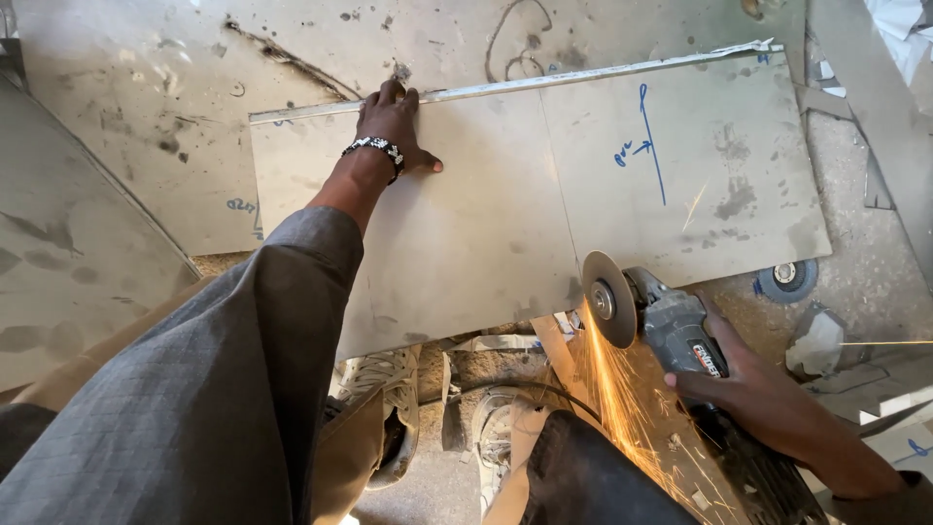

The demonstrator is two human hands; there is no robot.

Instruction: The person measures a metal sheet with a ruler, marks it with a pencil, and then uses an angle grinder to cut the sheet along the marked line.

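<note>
Cutting step: right hand (753, 374) wrapped around grinder (671, 331), disc (607, 298) sparking at sheet (466, 243) edge; left hand (394, 126) spread flat, pinning sheet. Next likely needs steady advance along the cut.

Gritty concrete floor (855, 262) under overlapping metal sheets (544, 194), 1 spare grinding disc (787, 279), offcut scraps (875, 389).

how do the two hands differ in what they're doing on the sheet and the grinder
The left hand lies flat, fingers spread, pressing on the far edge of the metal sheet; the right hand is curled shut around the angle grinder. The left wrist wears a beaded bracelet; the right wrist shows none. Sparks fly beside the right hand, none near the left. Both hands are bare.
</note>
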